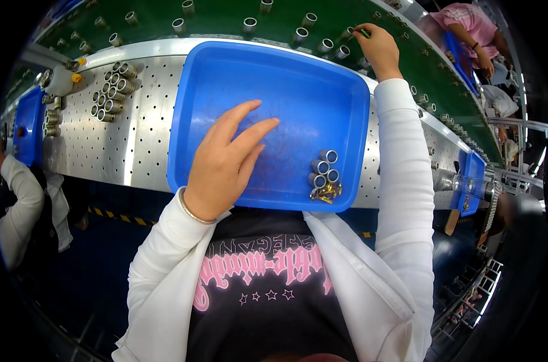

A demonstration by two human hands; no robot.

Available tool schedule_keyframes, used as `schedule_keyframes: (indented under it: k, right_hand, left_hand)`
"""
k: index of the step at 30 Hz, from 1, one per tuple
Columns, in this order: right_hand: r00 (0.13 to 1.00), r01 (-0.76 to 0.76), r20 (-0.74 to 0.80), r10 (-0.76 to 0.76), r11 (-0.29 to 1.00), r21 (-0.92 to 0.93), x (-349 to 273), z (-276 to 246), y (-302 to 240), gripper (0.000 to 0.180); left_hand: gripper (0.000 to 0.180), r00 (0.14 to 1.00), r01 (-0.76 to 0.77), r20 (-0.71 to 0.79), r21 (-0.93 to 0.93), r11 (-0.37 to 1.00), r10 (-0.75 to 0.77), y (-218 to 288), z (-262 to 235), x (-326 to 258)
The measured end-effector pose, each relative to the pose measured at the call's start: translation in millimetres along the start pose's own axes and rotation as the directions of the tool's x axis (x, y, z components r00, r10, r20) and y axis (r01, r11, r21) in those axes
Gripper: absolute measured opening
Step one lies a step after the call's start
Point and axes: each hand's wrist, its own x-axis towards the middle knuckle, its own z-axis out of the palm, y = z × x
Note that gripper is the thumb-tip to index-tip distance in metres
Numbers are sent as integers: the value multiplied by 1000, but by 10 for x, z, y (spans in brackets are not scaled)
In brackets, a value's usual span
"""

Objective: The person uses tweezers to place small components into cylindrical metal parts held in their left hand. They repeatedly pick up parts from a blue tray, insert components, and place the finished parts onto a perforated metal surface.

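Note:
My left hand (pixel 218 160) hovers over the blue plastic tray (pixel 182 120), its fingers spread and nothing in them. Out over the green conveyor belt (pixel 220 19), beyond the tray's far right corner, my right hand (pixel 381 53) is closed in a pinch. Between its fingertips shows a thin green object (pixel 364 33); its kind is too small to tell. A metal sleeve (pixel 348 33) stands on the belt beside those fingertips. In the tray's near right corner sit several metal sleeves (pixel 320 166) and a small heap of brass-coloured parts (pixel 328 192).
More metal sleeves (pixel 250 25) stand along the belt. Another group of sleeves (pixel 113 92) rests on the perforated metal table (pixel 147 114) at left, near a white bottle (pixel 60 81). Co-workers sit at the far left and upper right, beside other blue trays (pixel 28 123).

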Motion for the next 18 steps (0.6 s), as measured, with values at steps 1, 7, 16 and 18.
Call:
schedule_keyframes:
  k: [1, 7, 16, 18]
  right_hand:
    - [1000, 0, 22, 1, 999, -49, 18, 14, 7, 22]
    - [999, 33, -10, -33, 996, 86, -10, 10, -56, 22]
    - [890, -71, 281, -360, 498, 864, -1201, -748, -1050, 14]
    - [862, -133, 347, -370, 495, 859, -1414, -809, -1154, 12]
  left_hand:
    - [28, 999, -40, 18, 38, 998, 39, 3, -11, 15]
    - [23, 991, -130, 24, 23, 991, 130, -64, -66, 28]
    - [34, 974, 177, -14, -568, 804, -224, -100, 36, 44]
    - [41, 965, 216, 50, -702, 678, -256, -8, 75, 59]
